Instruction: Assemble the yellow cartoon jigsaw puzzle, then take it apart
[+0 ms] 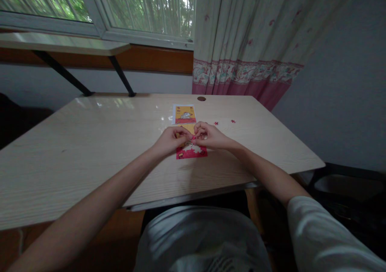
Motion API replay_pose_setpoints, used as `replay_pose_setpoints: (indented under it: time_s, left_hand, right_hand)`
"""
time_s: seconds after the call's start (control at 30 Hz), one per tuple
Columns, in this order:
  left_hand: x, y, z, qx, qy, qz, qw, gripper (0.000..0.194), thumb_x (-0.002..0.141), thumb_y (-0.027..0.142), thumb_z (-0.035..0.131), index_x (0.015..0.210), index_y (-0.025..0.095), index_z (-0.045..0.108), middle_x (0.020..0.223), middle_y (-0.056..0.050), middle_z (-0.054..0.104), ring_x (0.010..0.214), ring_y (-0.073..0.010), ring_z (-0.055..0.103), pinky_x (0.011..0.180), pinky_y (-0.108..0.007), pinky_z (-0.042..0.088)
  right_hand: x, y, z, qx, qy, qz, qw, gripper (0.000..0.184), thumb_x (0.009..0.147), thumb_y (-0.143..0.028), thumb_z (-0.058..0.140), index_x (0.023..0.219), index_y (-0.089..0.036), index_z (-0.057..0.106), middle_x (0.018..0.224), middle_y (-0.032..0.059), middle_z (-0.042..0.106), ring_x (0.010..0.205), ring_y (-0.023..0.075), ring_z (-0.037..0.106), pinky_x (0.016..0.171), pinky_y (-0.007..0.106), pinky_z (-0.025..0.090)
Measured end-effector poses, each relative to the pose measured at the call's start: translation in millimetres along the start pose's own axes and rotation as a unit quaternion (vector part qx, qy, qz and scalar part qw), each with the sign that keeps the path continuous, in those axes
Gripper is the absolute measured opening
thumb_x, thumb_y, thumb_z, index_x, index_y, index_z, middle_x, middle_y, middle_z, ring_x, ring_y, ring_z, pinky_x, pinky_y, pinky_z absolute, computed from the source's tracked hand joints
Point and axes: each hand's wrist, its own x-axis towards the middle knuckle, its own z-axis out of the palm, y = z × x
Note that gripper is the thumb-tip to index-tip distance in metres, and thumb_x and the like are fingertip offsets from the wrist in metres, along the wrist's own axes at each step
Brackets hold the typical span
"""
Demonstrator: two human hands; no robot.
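A small pink-red jigsaw puzzle piece (193, 137) sits between the fingertips of both hands, just above a partly assembled jigsaw puzzle (196, 154). My left hand (174, 138) comes in from the left, its thumb and fingers pinched on the piece. From the other side, my right hand (212, 136) pinches it too, fingers curled. The puzzle has a red lower border, and a pale gap with jigsaw-shaped edges shows in its middle. Its yellow upper part is largely covered by my hands. Behind it lies a yellow and red picture card (185, 115) with a white animal on it.
Loose red puzzle pieces lie to the right, one (216, 123) near my right hand and another (233, 121) farther out. The wooden desk (114, 143) has a round cable hole (202, 99) at the back. A raised shelf (66, 42) stands back left; a curtain (241, 62) hangs behind.
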Motion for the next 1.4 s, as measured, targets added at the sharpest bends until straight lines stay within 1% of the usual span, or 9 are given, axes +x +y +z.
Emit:
replay_pose_setpoints:
  time_s: [0.1,0.2,0.4,0.53,0.77,1.03,1.13,1.3,1.4]
  left_hand:
    - [-1,-1,0.2,-0.008,-0.008,-0.001,1.0,0.018,0.067,0.03,0.063,0.072,0.014,0.069,0.061,-0.001,0.063,0.053,-0.0104,0.049,0.052,-0.022,0.038]
    - [-1,-1,-0.2,-0.008,-0.011,0.0,1.0,0.015,0.067,0.026,0.061,0.07,0.014,0.068,0.059,-0.001,0.062,0.055,-0.0113,0.051,0.053,-0.023,0.04]
    - [0,-1,-1.8,0.009,0.005,-0.003,1.0,0.011,0.067,0.023,0.06,0.067,0.015,0.067,0.057,0.0,0.061,0.056,-0.0121,0.052,0.056,-0.024,0.041]
    - [3,-8,-1.2,-0.024,0.039,-0.002,0.999,0.014,0.068,0.027,0.06,0.068,0.015,0.067,0.063,-0.001,0.063,0.057,-0.012,0.052,0.056,-0.025,0.042]
    - [6,-15,0.6,-0.072,0.063,-0.008,0.995,0.015,0.066,0.029,0.061,0.064,0.015,0.066,0.068,-0.003,0.064,0.063,-0.0137,0.055,0.063,-0.028,0.045]
    - [7,-16,3.0,-0.102,0.023,-0.033,0.994,0.013,0.063,0.027,0.061,0.063,0.015,0.066,0.066,-0.003,0.064,0.063,-0.0142,0.056,0.064,-0.029,0.046]
    - [6,-15,3.9,-0.118,0.011,-0.038,0.992,0.013,0.063,0.028,0.062,0.062,0.015,0.066,0.066,-0.003,0.064,0.064,-0.0141,0.056,0.064,-0.029,0.045]
    - [3,-12,4.8,-0.12,-0.004,-0.028,0.992,0.013,0.064,0.027,0.062,0.061,0.015,0.065,0.062,-0.002,0.062,0.06,-0.0129,0.055,0.06,-0.027,0.044]
    - [1,-9,3.3,-0.081,-0.026,-0.013,0.996,0.014,0.067,0.026,0.059,0.064,0.015,0.066,0.062,-0.002,0.063,0.058,-0.0122,0.054,0.058,-0.026,0.044]
  right_hand:
    - [-2,0,2,-0.008,-0.027,0.011,1.0,0.036,0.07,-0.025,0.066,0.089,-0.021,0.035,0.06,-0.0101,0.052,0.049,0.0055,0.048,0.049,0.018,0.036]
    - [-2,0,2,-0.02,-0.027,0.005,0.999,0.036,0.071,-0.024,0.065,0.089,-0.022,0.034,0.061,-0.0098,0.053,0.048,0.0053,0.047,0.049,0.018,0.036]
    - [-2,-6,-10,-0.088,0.052,-0.039,0.994,0.014,0.076,-0.022,0.057,0.083,-0.018,0.046,0.07,-0.003,0.056,0.06,0.007,0.048,0.058,0.021,0.039]
    - [-3,-9,-19,-0.172,0.082,-0.061,0.98,0.016,0.078,-0.03,0.059,0.082,-0.015,0.057,0.074,0.0013,0.059,0.064,0.0093,0.049,0.062,0.023,0.039]
    - [-6,-8,-20,-0.311,0.067,-0.125,0.94,0.024,0.08,-0.038,0.06,0.088,-0.016,0.064,0.084,0.005,0.064,0.073,0.0131,0.054,0.069,0.024,0.038]
    - [-6,-7,-24,-0.326,0.036,-0.122,0.937,0.021,0.082,-0.036,0.06,0.085,-0.018,0.069,0.082,0.0048,0.067,0.076,0.0142,0.056,0.071,0.025,0.039]
    - [-6,-6,-26,-0.335,0.05,-0.113,0.934,0.019,0.083,-0.034,0.059,0.084,-0.018,0.069,0.083,0.0046,0.068,0.075,0.0136,0.057,0.071,0.025,0.039]
    - [-7,-9,-27,-0.351,0.031,-0.145,0.924,0.018,0.084,-0.029,0.056,0.084,-0.016,0.069,0.081,0.0059,0.068,0.076,0.0141,0.057,0.072,0.025,0.039]
    - [-8,-11,-28,-0.353,0.007,-0.156,0.923,0.019,0.083,-0.029,0.057,0.083,-0.014,0.068,0.076,0.0058,0.066,0.072,0.0135,0.056,0.069,0.025,0.039]
